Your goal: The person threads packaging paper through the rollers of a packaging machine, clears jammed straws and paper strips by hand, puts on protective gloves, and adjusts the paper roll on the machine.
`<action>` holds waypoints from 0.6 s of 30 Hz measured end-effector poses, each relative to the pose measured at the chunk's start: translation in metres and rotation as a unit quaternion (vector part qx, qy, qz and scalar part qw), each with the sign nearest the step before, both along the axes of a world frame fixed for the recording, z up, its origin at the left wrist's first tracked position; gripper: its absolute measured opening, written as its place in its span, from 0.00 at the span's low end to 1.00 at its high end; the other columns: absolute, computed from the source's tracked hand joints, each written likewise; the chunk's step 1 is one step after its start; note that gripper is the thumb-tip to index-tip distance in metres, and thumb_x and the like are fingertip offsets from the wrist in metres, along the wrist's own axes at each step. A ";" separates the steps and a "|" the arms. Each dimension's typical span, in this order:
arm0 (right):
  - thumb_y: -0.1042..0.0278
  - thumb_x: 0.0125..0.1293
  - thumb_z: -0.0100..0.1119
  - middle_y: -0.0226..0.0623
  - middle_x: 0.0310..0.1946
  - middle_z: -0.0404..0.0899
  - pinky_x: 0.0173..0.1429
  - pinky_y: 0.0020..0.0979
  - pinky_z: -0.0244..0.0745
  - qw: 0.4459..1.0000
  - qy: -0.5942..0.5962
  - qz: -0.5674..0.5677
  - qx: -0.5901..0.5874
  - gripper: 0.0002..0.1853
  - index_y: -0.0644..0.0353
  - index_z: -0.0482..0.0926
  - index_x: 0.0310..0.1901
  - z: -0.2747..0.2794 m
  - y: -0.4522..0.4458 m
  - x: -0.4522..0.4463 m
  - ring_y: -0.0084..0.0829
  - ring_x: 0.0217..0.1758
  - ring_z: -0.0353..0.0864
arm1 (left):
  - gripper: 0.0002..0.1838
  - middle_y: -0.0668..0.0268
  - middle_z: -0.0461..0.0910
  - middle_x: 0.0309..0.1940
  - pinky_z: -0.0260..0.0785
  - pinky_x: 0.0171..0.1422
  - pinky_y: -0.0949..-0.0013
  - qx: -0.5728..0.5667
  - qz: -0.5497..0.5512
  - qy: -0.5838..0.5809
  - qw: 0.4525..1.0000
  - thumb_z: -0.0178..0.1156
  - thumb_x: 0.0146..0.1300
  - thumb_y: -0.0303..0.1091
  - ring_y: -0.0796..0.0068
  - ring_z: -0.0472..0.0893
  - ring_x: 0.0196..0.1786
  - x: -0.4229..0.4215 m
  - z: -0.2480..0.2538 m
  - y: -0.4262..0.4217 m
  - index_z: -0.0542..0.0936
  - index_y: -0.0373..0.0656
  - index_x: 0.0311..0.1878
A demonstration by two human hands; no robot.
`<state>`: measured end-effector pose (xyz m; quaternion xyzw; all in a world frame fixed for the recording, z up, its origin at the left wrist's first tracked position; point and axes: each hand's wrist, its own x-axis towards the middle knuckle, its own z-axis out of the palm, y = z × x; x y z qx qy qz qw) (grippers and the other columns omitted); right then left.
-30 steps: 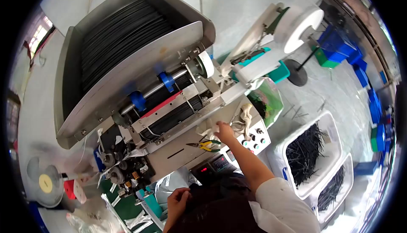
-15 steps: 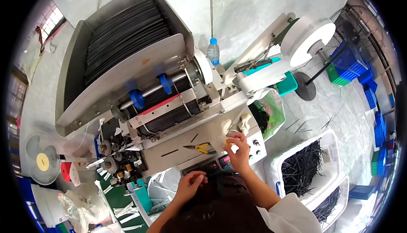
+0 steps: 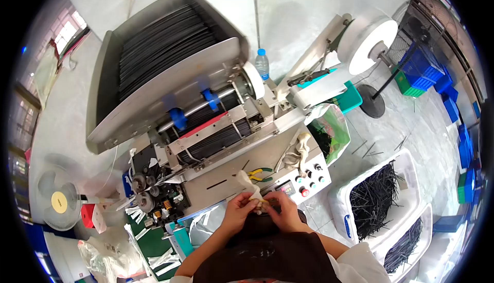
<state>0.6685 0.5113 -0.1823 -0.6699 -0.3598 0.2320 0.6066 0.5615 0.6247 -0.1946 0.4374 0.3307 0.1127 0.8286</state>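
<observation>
My left hand (image 3: pixel 237 212) and my right hand (image 3: pixel 282 210) meet in front of my apron, fingers pinched on an off-white cloth glove (image 3: pixel 247 180). Part of the glove is hidden by the fingers, and its free end stands up toward the machine bed. Just beyond it lie pliers (image 3: pixel 262 175) with yellow-green handles, partly covered by the glove. A dark thin strip (image 3: pixel 216 184) rests on the metal bed to the left. More crumpled off-white gloves (image 3: pixel 296 157) lie at the bed's right, near a control panel with buttons (image 3: pixel 311 179).
A machine hopper (image 3: pixel 164 46) full of black strips rises ahead, with a white reel (image 3: pixel 370 43) at right. White bins (image 3: pixel 337 213) of black strips stand at lower right. A water bottle (image 3: pixel 262 67) stands behind the machine; a fan (image 3: pixel 59 200) is at left.
My right hand has come back from the bed's right side with the glove, and my left hand has joined it there. The view has shifted slightly.
</observation>
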 end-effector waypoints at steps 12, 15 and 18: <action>0.67 0.51 0.57 0.36 0.21 0.74 0.28 0.27 0.69 0.982 0.015 0.098 -0.158 0.09 0.62 0.72 0.30 0.023 0.018 -0.016 0.29 0.23 0.75 | 0.07 0.70 0.69 0.16 0.58 0.23 0.77 0.379 0.011 0.149 0.913 0.60 0.46 0.28 0.85 0.67 0.20 -0.037 -0.022 0.005 0.70 0.41 0.23; 0.66 0.51 0.55 0.37 0.21 0.73 0.27 0.31 0.68 0.954 -0.209 0.194 -0.092 0.07 0.59 0.71 0.28 0.033 0.023 -0.035 0.36 0.23 0.74 | 0.07 0.67 0.68 0.14 0.57 0.21 0.73 0.572 0.026 0.214 0.792 0.58 0.42 0.28 0.80 0.67 0.19 -0.049 -0.040 0.015 0.68 0.42 0.21; 0.68 0.47 0.54 0.36 0.21 0.71 0.26 0.35 0.69 0.920 -0.336 0.176 -0.101 0.06 0.57 0.68 0.26 0.023 0.026 -0.051 0.38 0.24 0.73 | 0.12 0.72 0.66 0.14 0.52 0.15 0.77 -0.090 0.151 0.095 0.980 0.50 0.54 0.40 0.79 0.62 0.13 -0.035 -0.031 0.033 0.70 0.46 0.19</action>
